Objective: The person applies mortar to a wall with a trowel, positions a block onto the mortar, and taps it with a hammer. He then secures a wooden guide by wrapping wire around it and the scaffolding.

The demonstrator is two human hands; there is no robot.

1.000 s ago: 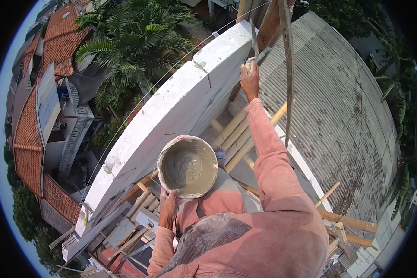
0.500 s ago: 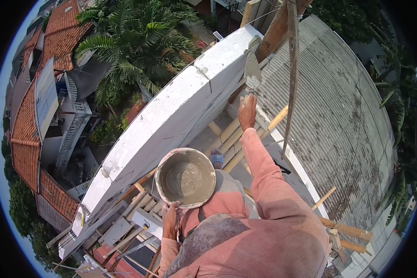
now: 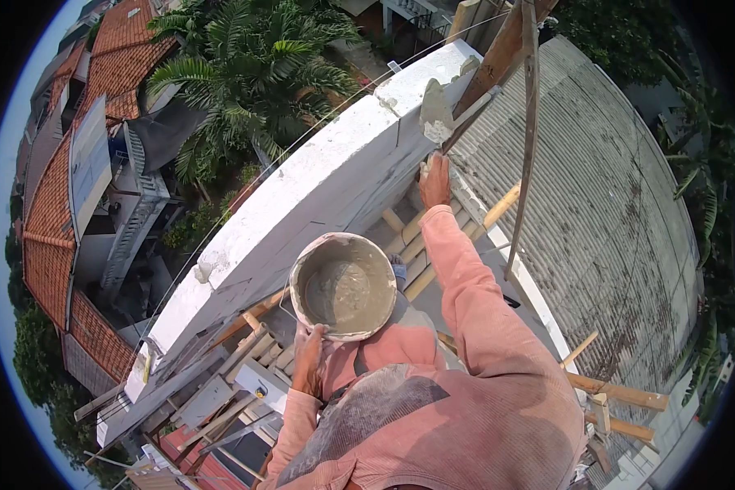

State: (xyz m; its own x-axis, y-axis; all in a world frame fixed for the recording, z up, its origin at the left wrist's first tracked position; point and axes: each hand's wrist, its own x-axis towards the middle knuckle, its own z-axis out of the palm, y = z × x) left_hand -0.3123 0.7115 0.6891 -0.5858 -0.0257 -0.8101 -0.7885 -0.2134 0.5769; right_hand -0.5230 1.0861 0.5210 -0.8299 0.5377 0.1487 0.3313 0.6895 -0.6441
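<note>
My right hand (image 3: 434,180) is closed around the handle of a trowel (image 3: 436,110), arm stretched forward. The trowel's blade points away from me and carries grey mortar near the handle end; it is beside the far end of the white block wall (image 3: 302,171). My left hand (image 3: 309,358) grips the near rim of a bucket (image 3: 300,255), held in front of my body. Wet grey mortar (image 3: 340,292) lies inside the bucket, and its rim is crusted.
Bamboo poles and planks (image 3: 420,269) form a scaffold below me. A wooden post (image 3: 498,61) and a thin slat (image 3: 531,139) rise by the wall's far end. A corrugated roof (image 3: 596,188) spreads to the right. A string runs along the wall's outer side.
The trowel has shifted slightly left and up, closer to the wall's far end. The bucket sits a little higher and further right in view as the camera has turned slightly.
</note>
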